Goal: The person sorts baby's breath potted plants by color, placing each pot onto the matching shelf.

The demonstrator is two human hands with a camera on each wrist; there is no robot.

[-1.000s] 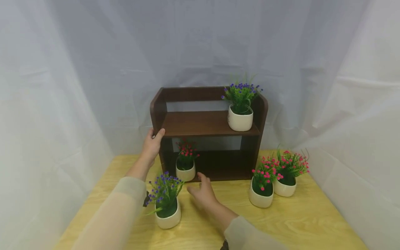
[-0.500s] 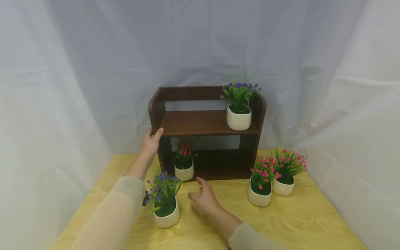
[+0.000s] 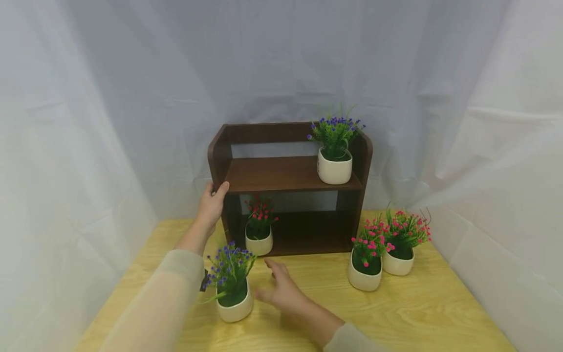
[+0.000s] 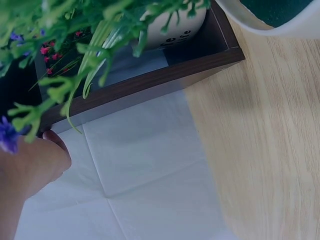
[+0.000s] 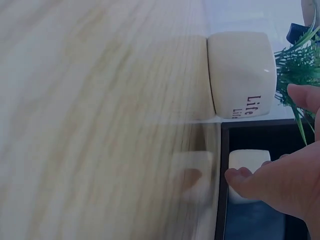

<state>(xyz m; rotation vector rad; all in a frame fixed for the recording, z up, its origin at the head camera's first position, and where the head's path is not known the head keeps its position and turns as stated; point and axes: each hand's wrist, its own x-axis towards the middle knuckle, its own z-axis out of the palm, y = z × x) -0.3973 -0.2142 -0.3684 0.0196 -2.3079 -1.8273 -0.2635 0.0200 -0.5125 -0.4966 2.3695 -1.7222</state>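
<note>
My left hand (image 3: 210, 208) grips the left side panel of a dark brown two-tier shelf (image 3: 272, 174), thumb at its front edge. My right hand (image 3: 286, 293), fingers spread and holding nothing, is just right of a white pot with purple flowers (image 3: 235, 309) on the table. In the right wrist view, that white pot (image 5: 242, 70) shows "Life" lettering, and my right thumb and fingers are apart beside it. A white pot with red flowers (image 3: 258, 244) stands at the left of the lower tier. Another purple-flowered pot (image 3: 334, 168) stands at the right of the upper tier.
Two white pots with pink flowers stand close together on the table's right side, a nearer pot (image 3: 365, 277) and a farther pot (image 3: 398, 264). The light wooden table (image 3: 422, 313) meets white sheeting (image 3: 281, 58) behind and on both sides.
My right hand has drawn back from the red-flowered pot on the lower tier and moved nearer to the front purple-flowered pot. My left hand keeps its hold on the shelf.
</note>
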